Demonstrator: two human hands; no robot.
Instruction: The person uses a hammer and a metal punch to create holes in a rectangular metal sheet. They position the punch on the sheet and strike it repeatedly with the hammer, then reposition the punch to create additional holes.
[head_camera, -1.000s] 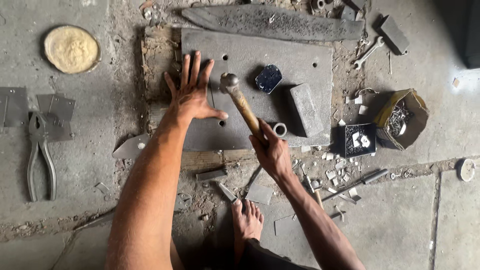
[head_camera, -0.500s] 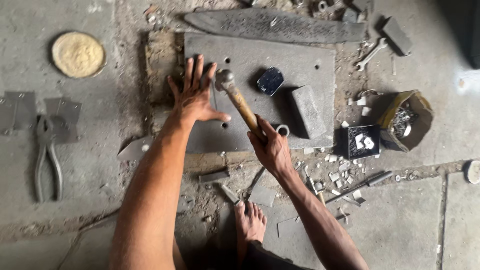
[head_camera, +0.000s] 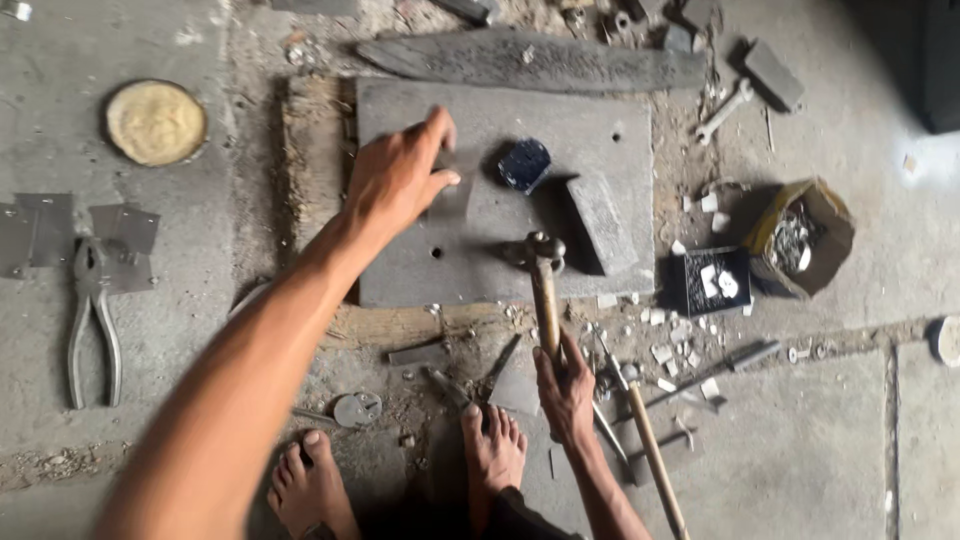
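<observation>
My left hand (head_camera: 400, 180) reaches over the grey steel plate (head_camera: 480, 270) on the floor, its fingers pinched on a small flat metal piece (head_camera: 452, 198) that lies on the plate. My right hand (head_camera: 565, 385) grips the wooden handle of a hammer (head_camera: 541, 262), whose head rests on the plate's near edge. A dark blue block (head_camera: 525, 164) and a grey steel block (head_camera: 597, 220) sit on the plate to the right of my left hand. My bare feet (head_camera: 490, 450) stand just below the plate.
Pliers (head_camera: 92, 310) and cut metal sheets (head_camera: 40, 230) lie at left, with a round yellow tin lid (head_camera: 155, 122) above them. A long dark blade-shaped bar (head_camera: 530, 62) lies behind the plate. A black tray (head_camera: 712, 282) and an open carton of scrap (head_camera: 800, 238) stand at right. A second hammer (head_camera: 650, 450) lies by my right hand.
The hammer has come down and back from the plate's middle to its near edge. My left hand has gone from flat and spread to pinching the small metal piece.
</observation>
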